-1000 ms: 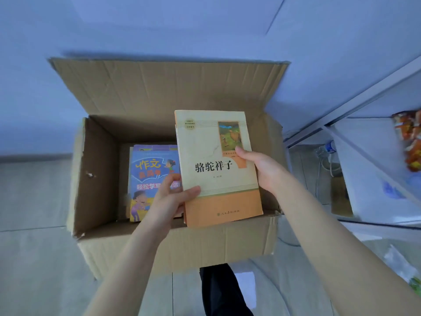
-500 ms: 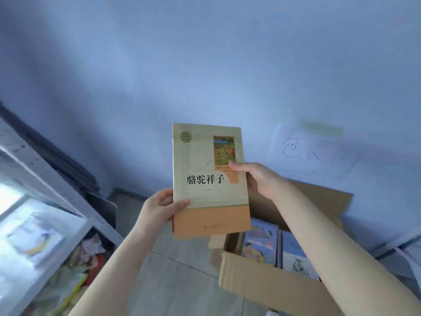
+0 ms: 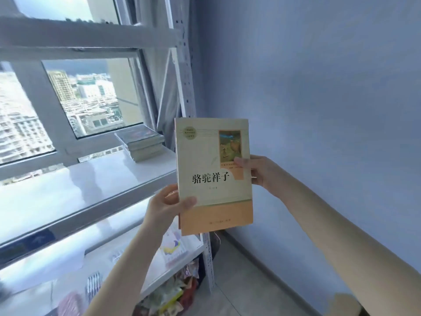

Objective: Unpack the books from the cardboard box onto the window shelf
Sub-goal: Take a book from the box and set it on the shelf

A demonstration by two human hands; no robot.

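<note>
Book point(image 3: 216, 192), cream and orange, is held upright in the air before the right edge of the window shelf point(image 3: 91, 185). The left hand point(image 3: 165, 207) grips its left edge and the right hand point(image 3: 258, 171) its right edge. A stack of books point(image 3: 141, 144) lies at the shelf's far right corner.

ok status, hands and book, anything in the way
Left hand and right hand grip cream-and-orange paperback book, upright, held in air. White window shelf ahead-left, stack of grey books at far end. Nothing seen in between.
</note>
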